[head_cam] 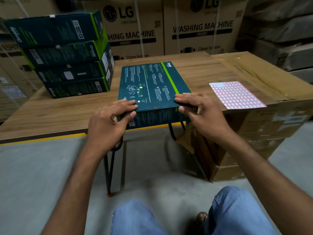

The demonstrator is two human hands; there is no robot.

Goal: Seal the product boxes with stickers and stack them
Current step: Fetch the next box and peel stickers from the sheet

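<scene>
**A:** Where is the box (pixel 152 85)?

**B:** Flat at the worktop's (pixel 67 112) near edge, towards the right, with its end face turned to the person.

**A:** And the hands?

**B:** Both grip that near end. The left hand (pixel 108 122) pinches the left corner, fingers (pixel 126 103) on top and thumb on the end face. The right hand (pixel 201 112) does the same at the right corner.

**A:** So what's the step?

**B:** Closing the end flap ready for sealing, I'd say. Squeeze evenly from both corners so the flap sits flush, then hold it with one hand while the other reaches for a sticker.

**A:** Where from?

**B:** The sticker sheet (pixel 237 94) lies on a carton (pixel 271 78) just beside the worktop's right edge. The sticker should bridge the flap seam and be pressed flat.

**A:** Then?

**B:** Onto the stack (pixel 67 56) at the far left corner, edges squared, since the top box there already sits skewed.
</scene>
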